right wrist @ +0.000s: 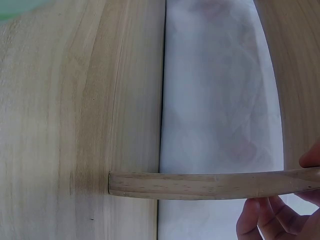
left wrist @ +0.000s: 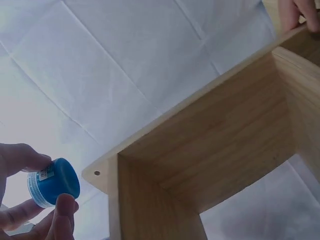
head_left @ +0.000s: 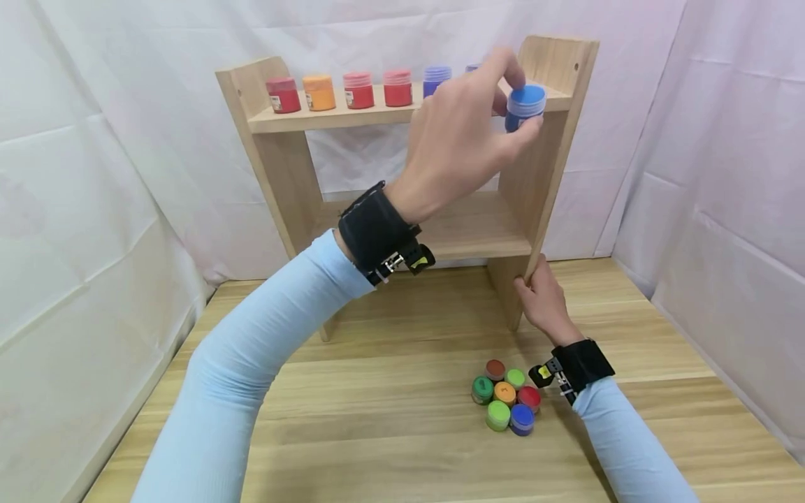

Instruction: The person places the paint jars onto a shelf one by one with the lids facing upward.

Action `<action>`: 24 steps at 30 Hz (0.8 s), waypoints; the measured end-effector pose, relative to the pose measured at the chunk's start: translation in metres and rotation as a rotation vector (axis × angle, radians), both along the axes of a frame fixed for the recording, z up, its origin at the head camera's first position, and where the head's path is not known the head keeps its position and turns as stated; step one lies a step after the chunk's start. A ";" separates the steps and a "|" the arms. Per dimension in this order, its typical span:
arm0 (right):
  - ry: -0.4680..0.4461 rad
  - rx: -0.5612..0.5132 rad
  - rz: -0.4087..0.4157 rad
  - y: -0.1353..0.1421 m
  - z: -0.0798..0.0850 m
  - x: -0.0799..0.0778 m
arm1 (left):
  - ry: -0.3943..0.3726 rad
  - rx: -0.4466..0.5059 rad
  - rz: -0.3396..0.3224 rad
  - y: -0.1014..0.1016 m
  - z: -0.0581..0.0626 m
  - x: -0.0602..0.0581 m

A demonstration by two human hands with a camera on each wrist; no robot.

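My left hand (head_left: 455, 140) is raised in front of the right end of the top shelf and pinches a small blue paint jar (head_left: 525, 105) between thumb and fingers. In the left wrist view the jar (left wrist: 55, 182) is tilted and apart from the wood. Lower down, my right hand (head_left: 546, 300) grips the right side panel (right wrist: 215, 185) of the wooden shelf unit near its foot, thumb on one face and fingers on the other. Along the top shelf (head_left: 339, 121) stand a dark red jar (head_left: 283, 96), an orange jar (head_left: 319, 93), two red jars and a purple-blue jar (head_left: 437, 80). Another is mostly hidden behind my left hand.
On the wooden table (head_left: 377, 419), below my right hand, several jars stand close together, among them an orange jar (head_left: 504, 392), a dark green jar (head_left: 482, 390) and a blue jar (head_left: 522, 420). A middle shelf (head_left: 472, 223) spans the unit. White cloth (head_left: 94, 175) hangs around the table.
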State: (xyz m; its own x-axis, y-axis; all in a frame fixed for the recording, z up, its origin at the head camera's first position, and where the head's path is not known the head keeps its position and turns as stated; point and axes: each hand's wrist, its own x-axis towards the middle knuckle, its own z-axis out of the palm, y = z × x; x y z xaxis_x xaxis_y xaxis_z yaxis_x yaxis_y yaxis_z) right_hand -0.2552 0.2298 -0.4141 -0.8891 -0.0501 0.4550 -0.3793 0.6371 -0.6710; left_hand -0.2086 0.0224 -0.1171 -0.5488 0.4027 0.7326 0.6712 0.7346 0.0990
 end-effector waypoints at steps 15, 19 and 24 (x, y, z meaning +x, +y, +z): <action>-0.003 -0.002 0.008 0.003 0.000 0.001 | -0.075 -0.048 0.121 0.022 0.013 -0.034; -0.002 -0.016 0.007 0.001 -0.001 0.000 | -0.092 -0.063 0.153 0.028 0.013 -0.040; 0.002 -0.017 0.002 -0.002 -0.001 -0.001 | -0.086 -0.084 0.200 0.028 0.016 -0.042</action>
